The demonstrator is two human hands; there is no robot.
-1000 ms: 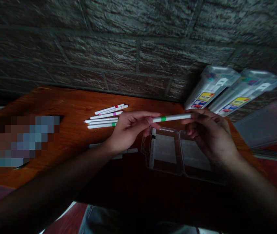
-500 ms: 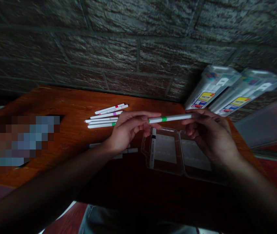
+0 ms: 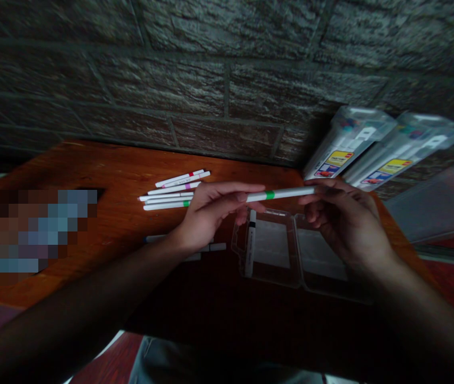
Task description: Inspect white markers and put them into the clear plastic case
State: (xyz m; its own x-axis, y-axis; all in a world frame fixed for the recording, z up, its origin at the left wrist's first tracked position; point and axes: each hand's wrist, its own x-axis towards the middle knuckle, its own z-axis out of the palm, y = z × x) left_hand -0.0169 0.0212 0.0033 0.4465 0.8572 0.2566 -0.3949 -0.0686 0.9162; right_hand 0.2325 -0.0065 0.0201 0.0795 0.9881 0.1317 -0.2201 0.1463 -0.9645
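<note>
A white marker with a green band point(image 3: 291, 193) is held nearly level between my two hands, above the table. My left hand point(image 3: 214, 208) pinches its left end between thumb and fingers. At its right end, my right hand point(image 3: 342, 213) grips it with the fingertips. Below lies a clear plastic case point(image 3: 296, 250), opened flat. One white marker with a black band point(image 3: 251, 242) rests along the left side of this case. Several white markers point(image 3: 174, 186) with coloured bands lie left of my left hand, and a few more markers point(image 3: 215, 247) are partly hidden under my forearm.
Two clear cases with yellow labels point(image 3: 334, 149) lean against the stone wall point(image 3: 227, 90) at the back right. The wooden table point(image 3: 102, 165) ends at the wall. A pixelated object point(image 3: 42, 229) lies on its left part.
Almost nothing differs. My left thumb and fingers have shifted slightly on the left end of the green-banded marker; my right hand keeps its place.
</note>
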